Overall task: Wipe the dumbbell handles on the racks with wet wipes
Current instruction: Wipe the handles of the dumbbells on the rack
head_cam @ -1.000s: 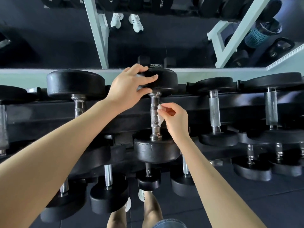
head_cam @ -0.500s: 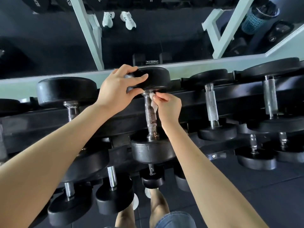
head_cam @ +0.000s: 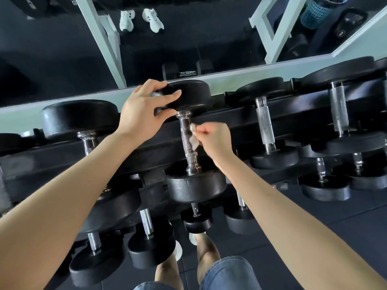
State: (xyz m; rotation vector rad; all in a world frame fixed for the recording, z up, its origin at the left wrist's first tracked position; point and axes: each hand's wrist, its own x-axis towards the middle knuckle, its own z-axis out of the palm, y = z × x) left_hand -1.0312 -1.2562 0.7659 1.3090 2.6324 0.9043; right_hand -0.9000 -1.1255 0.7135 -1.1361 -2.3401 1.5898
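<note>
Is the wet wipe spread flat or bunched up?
Bunched up: the wet wipe is a small crumpled wad pinched by the right hand against the dumbbell handle.

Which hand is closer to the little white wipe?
Right. The right hand pinches the wipe against the handle; the left hand grips the dumbbell's far head, beyond it.

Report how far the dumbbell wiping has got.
Done: nothing can be confirmed, since no handle looks plainly wiped. In hand: the left hand grips the far head of the middle dumbbell, while the right hand pinches the wet wipe against its handle. Left, as far as can be seen: the neighbouring handles and the lower-tier handles.
</note>
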